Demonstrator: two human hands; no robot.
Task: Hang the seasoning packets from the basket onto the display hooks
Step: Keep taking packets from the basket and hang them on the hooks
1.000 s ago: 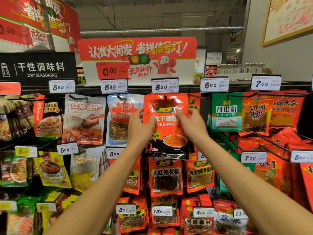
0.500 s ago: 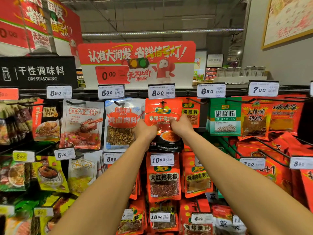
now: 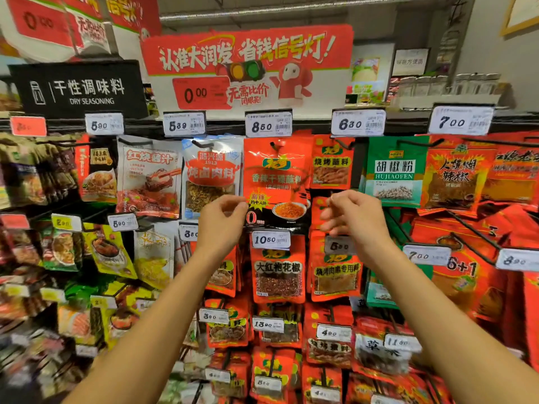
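Observation:
A red and black seasoning packet (image 3: pixel 277 182) hangs on a black display hook (image 3: pixel 274 145) under the 8.50 price tag (image 3: pixel 269 125). My left hand (image 3: pixel 221 221) hovers at the packet's lower left edge, fingers loosely curled and holding nothing. My right hand (image 3: pixel 354 217) is just right of the packet, fingers apart and blurred, also with nothing in it. Neither hand grips the packet. The basket is out of view.
Hooks full of hanging packets cover the whole rack: a white packet (image 3: pixel 211 176) to the left, a green pepper packet (image 3: pixel 393 170) to the right, red packets (image 3: pixel 278 272) below. Price tags stick out in front of each row. A red promo sign (image 3: pixel 248 62) sits on top.
Both hands held the red packet at its top while it went onto the hook. Now they have let go and dropped lower, apart from each other; the packet hangs by itself.

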